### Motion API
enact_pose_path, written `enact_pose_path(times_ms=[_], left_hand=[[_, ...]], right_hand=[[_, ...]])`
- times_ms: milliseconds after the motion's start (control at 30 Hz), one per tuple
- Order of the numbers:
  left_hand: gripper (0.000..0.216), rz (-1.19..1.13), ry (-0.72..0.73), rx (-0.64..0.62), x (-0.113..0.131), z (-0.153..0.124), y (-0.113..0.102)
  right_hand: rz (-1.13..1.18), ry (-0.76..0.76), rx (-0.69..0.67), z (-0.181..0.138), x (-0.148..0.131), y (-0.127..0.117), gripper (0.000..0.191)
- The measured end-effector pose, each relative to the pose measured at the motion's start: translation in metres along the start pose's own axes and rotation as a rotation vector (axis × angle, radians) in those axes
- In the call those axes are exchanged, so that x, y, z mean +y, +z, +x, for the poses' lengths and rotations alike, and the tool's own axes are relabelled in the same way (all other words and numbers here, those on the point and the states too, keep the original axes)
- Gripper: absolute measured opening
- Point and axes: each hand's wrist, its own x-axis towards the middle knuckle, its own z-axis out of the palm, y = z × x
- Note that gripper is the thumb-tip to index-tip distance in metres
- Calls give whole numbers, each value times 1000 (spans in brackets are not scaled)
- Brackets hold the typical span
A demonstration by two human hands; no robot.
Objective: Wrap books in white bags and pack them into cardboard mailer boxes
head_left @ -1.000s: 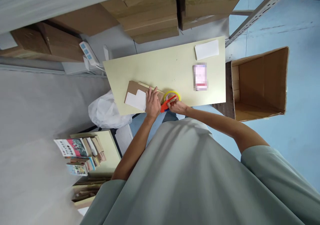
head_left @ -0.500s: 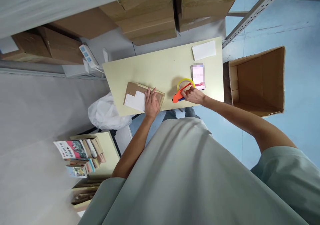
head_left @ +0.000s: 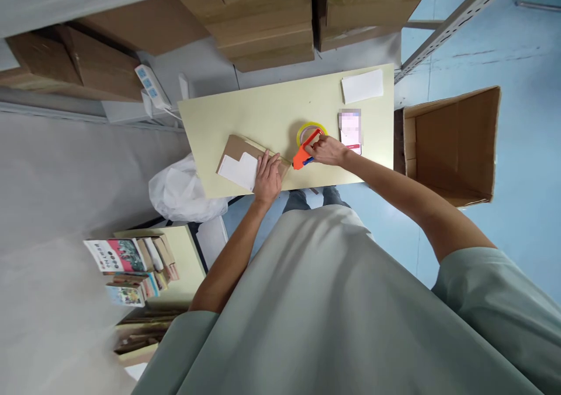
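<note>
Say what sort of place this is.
Probably a stockroom or packing area: cardboard boxes beyond the table, a tape dispenser in the right hand, and a big open box beside the table.

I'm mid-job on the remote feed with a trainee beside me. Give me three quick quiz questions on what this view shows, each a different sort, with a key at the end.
1. Multiple choice: the left hand rests on which thing?
a) power strip
b) brown parcel
c) book stack
2. True or false: the phone lies nearer to the right hand than to the left hand.
3. Fill in: the right hand grips a tape dispenser whose body is mainly ____ in colour.

Key: 1. b; 2. true; 3. orange
</note>
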Motion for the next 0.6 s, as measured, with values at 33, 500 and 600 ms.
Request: enact_pose_path(times_ms=[33,500,600], left_hand=[[42,7,14,-11,0,-1,0],[42,-21,10,-45,3,-1,0],[44,-17,-13,-60,4,-1,0]], right_hand=[[-2,-25,-5,-4,4,1,44],[201,21,-37,5,24,-1,61],[282,26,2,3,30,2,64]])
